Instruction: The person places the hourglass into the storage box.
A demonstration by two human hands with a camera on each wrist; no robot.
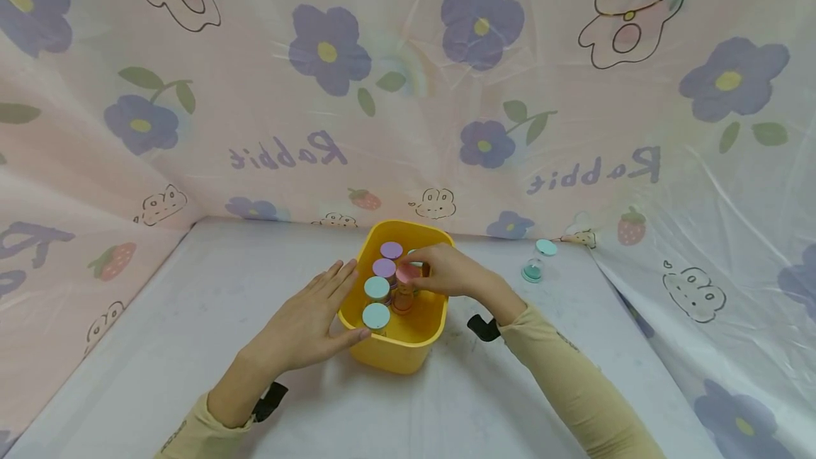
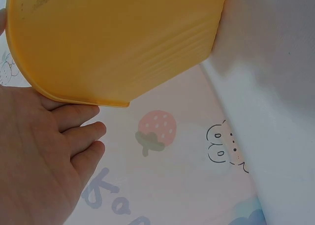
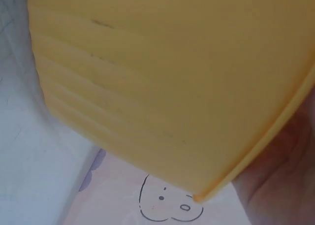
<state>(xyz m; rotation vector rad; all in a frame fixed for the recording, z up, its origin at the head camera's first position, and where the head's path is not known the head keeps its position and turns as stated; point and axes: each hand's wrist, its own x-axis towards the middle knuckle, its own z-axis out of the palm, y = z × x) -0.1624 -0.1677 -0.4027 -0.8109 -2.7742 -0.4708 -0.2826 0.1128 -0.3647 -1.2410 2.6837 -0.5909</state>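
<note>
A yellow plastic bin [image 1: 392, 354] stands on the table, holding several small sand timers with round coloured end caps. Inside it, my right hand [image 1: 449, 271] reaches over the right rim and pinches a pink-capped sand timer [image 1: 408, 274] near its top between thumb and fingers. Along the bin's left side are two purple-capped timers [image 1: 384, 268] and two light-teal-capped timers [image 1: 376, 316]. Another teal cap is partly hidden behind my right fingers. My left hand [image 1: 306, 321] rests against the bin's left rim with fingers extended; in the left wrist view its fingers [image 2: 81, 134] lie beside the rim.
A teal sand timer [image 1: 533, 272] stands on the white tabletop [image 1: 255, 275] to the right of the bin. A printed cloth [image 1: 395, 119] with flowers and rabbits hangs behind and along both sides. Black straps [image 1: 483, 328] sit at both wrists.
</note>
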